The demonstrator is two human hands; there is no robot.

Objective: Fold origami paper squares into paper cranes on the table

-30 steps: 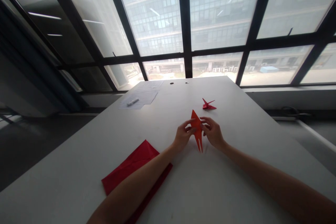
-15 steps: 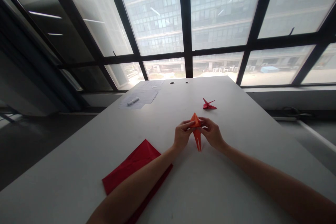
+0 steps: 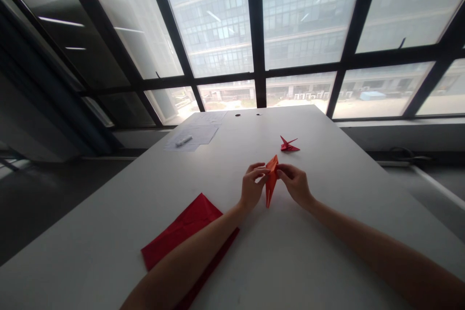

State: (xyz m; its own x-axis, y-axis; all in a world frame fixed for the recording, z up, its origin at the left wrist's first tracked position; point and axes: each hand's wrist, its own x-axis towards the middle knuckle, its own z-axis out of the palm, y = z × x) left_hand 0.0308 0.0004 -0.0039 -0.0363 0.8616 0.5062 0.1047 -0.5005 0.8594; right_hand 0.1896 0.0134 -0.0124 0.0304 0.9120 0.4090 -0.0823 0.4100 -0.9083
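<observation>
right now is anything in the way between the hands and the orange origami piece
Nothing visible stands in the way. The left hand and right hand are already on the orange origami piece, one at each side. The red origami bird lies apart, beyond them.

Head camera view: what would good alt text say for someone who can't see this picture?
A left hand and right hand hold a narrow folded orange origami piece over a white table. A small red origami figure lies beyond them, and folded red paper lies beneath the left forearm. Large windows face an office building.
</observation>
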